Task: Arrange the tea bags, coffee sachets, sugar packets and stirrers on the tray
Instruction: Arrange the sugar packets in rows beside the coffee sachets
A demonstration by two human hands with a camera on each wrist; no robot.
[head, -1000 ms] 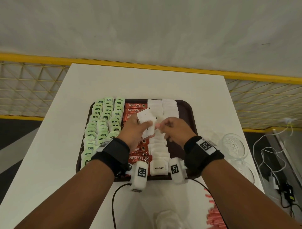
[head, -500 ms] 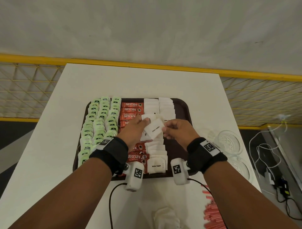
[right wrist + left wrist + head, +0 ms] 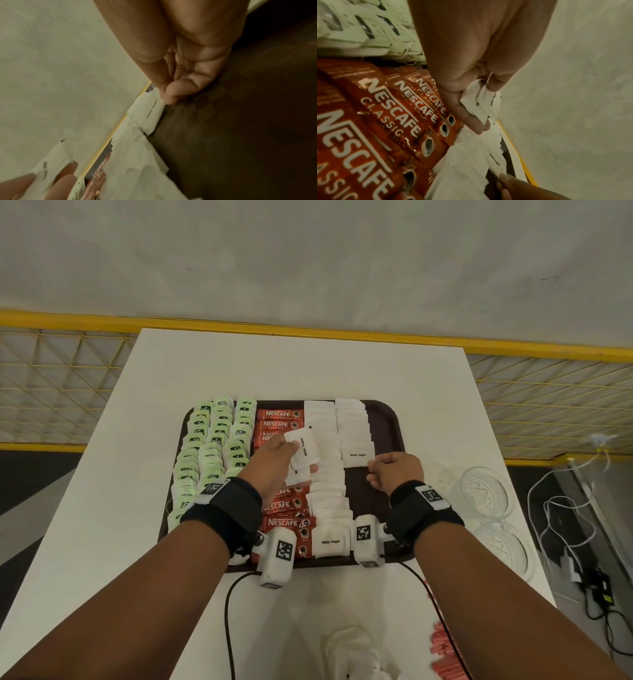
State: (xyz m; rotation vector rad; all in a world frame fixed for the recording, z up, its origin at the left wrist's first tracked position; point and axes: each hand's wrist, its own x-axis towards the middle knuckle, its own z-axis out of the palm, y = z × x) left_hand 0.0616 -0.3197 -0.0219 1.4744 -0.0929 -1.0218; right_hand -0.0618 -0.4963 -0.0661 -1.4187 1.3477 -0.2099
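A white table (image 3: 164, 440) carries a dark brown tray (image 3: 383, 419), and both forearms reach out over its near edge, each wrist wrapped in a black band with a white tagged camera block. Down the tray's left side run columns of pale green tea bags (image 3: 212, 446); next to them lies a column of red Nescafe Classic coffee sachets (image 3: 279, 419), then two columns of overlapped white sugar packets (image 3: 329, 491), the right column stopping partway down the tray. The left hand (image 3: 274, 463) hovers above the coffee and sugar columns, fingers and thumb curled round a small fan of sugar packets (image 3: 303, 451) printed "White Sugar", held clear of the rows below. The right hand (image 3: 394, 470) sits low over the bare brown patch of tray, knuckles up, thumb and fingertips pinching the near right corner of a single sugar packet (image 3: 358, 453) that lies at the near end of the right column. Clear glass bowls (image 3: 486, 491) stand on the table to the right of the tray, and pink-red stirrers (image 3: 442, 648) lie near the right forearm.
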